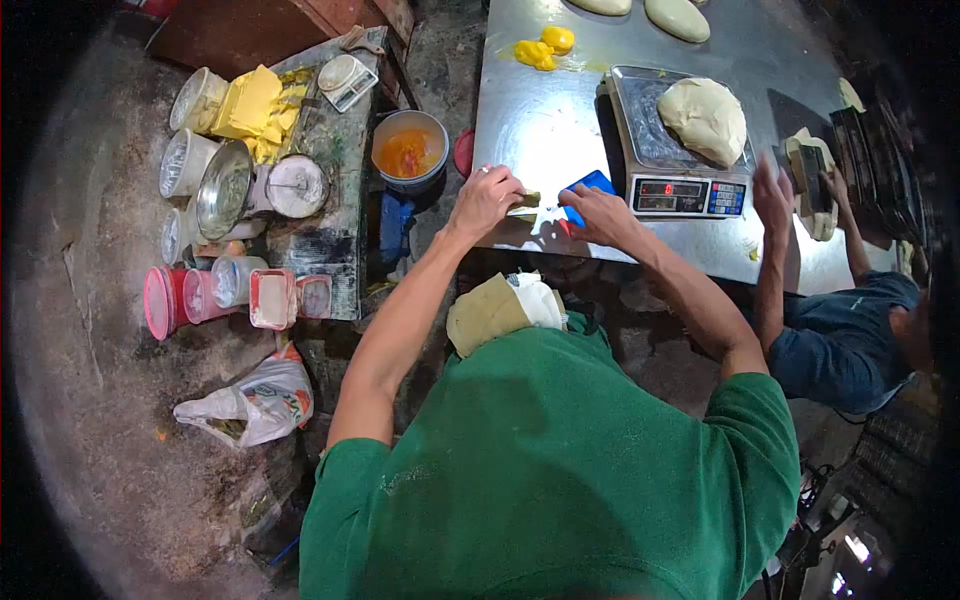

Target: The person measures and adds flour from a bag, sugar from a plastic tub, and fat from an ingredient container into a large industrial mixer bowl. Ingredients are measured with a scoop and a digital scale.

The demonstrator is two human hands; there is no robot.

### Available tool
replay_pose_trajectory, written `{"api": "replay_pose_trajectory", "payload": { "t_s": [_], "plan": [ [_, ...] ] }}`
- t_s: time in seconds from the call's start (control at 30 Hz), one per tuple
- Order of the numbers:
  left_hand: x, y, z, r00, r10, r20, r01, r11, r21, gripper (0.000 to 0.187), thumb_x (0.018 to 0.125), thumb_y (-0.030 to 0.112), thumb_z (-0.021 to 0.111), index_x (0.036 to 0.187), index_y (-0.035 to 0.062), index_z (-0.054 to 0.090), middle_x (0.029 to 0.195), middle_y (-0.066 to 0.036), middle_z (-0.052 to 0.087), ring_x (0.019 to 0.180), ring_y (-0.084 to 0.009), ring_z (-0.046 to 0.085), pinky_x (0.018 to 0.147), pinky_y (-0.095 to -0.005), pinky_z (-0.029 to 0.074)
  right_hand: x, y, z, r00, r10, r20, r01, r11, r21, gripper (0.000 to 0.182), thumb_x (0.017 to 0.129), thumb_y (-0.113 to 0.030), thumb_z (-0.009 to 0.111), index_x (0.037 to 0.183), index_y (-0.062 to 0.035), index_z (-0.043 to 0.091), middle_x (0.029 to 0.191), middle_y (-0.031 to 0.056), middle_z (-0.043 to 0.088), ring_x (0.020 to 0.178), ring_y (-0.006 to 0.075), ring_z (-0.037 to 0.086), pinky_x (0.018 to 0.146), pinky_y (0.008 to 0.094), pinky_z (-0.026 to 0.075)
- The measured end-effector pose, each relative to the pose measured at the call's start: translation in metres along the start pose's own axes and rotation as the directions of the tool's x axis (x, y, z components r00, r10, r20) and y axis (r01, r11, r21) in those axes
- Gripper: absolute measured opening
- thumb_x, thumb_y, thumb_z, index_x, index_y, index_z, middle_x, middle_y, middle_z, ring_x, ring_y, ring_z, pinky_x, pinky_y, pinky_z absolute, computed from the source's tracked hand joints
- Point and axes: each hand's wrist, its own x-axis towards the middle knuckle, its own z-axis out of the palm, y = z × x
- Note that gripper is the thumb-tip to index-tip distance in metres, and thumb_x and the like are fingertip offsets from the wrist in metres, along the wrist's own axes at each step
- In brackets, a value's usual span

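Note:
My left hand (pixel 487 203) is at the front edge of the metal table (pixel 545 120), its fingers closed at the end of a small olive-brown piece (pixel 530 200) whose kind I cannot make out. Just to the right, my right hand (pixel 603 215) has its fingers curled on a flat blue piece (pixel 590 186), perhaps plastic. A small red bit (pixel 567 229) shows below those fingers. Beside my right hand stands a digital scale (pixel 685 193) reading 0, with a large lump of dough (pixel 703 120) on its tray.
At the right, a co-worker's hands (pixel 773 195) are near a dough piece (pixel 812 185) and dark trays (pixel 880 165). Yellow lumps (pixel 545 47) and more dough (pixel 678 18) lie farther back. On the left are a bucket (pixel 410 150) and a side table (pixel 335 185) with tubs and yellow blocks (pixel 252 103).

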Motion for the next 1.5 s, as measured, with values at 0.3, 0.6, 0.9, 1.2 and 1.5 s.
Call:
{"api": "replay_pose_trajectory", "payload": {
  "t_s": [0.3,0.6,0.9,1.2,1.5],
  "plan": [
    [-0.005,-0.002,0.0,0.999,-0.055,-0.002,0.054,0.998,-0.044,0.009,0.073,0.009,0.071,0.082,0.0088,0.067,0.081,-0.006,0.058,0.082,-0.0276,0.058,0.073,-0.0382,0.047,0.006,-0.017,-0.009,0.985,0.165,0.039,-0.164,0.986,-0.036,0.024,0.084,-0.023,0.063,0.103,-0.0069,0.062,0.083,0.0182,0.066,0.08,0.034,0.066,0.066,0.0457,0.051],
    [0.001,0.003,-0.003,0.985,-0.084,0.153,0.092,0.995,-0.046,0.014,0.083,0.014,0.064,0.097,0.0097,0.066,0.09,-0.008,0.059,0.087,-0.0317,0.059,0.075,-0.041,0.048,-0.063,0.032,0.027,0.991,0.131,0.038,-0.136,0.97,0.201,0.054,0.077,-0.021,0.07,0.124,-0.0097,0.045,0.098,0.0189,0.065,0.093,0.0403,0.062,0.08,0.0489,0.049],
    [0.004,0.016,-0.011,0.892,-0.178,0.416,0.201,0.98,-0.01,0.022,0.088,0.009,0.052,0.104,0.016,0.064,0.099,-0.011,0.057,0.091,-0.0348,0.061,0.075,-0.0431,0.05,-0.11,0.012,0.081,0.775,0.627,0.08,-0.489,0.516,0.703,0.031,0.075,-0.01,0.073,0.095,-0.0015,0.05,0.077,0.0081,0.061,0.069,0.0159,0.058,0.061,0.0291,0.047],
    [0.001,0.027,-0.015,0.9,-0.203,0.386,0.276,0.951,-0.142,0.014,0.082,0.014,0.063,0.095,0.0089,0.064,0.097,-0.014,0.057,0.091,-0.033,0.059,0.082,-0.0411,0.048,-0.038,0.021,0.111,0.747,0.614,-0.255,-0.391,0.716,0.578,0.032,0.081,-0.008,0.065,0.109,0.0021,0.053,0.09,0.0199,0.063,0.081,0.0376,0.063,0.072,0.0428,0.051],
    [-0.016,0.039,0.012,0.861,-0.508,0.0,0.502,0.851,0.156,0.03,0.08,0.02,0.069,0.1,0.0043,0.053,0.095,-0.016,0.058,0.091,-0.0374,0.056,0.08,-0.0471,0.044,-0.002,0.025,0.095,0.827,0.472,-0.305,-0.377,0.869,0.322,0.044,0.085,0.0,0.048,0.128,0.0032,0.042,0.107,0.0293,0.055,0.092,0.0464,0.058,0.077,0.0496,0.049]
  ]
}}
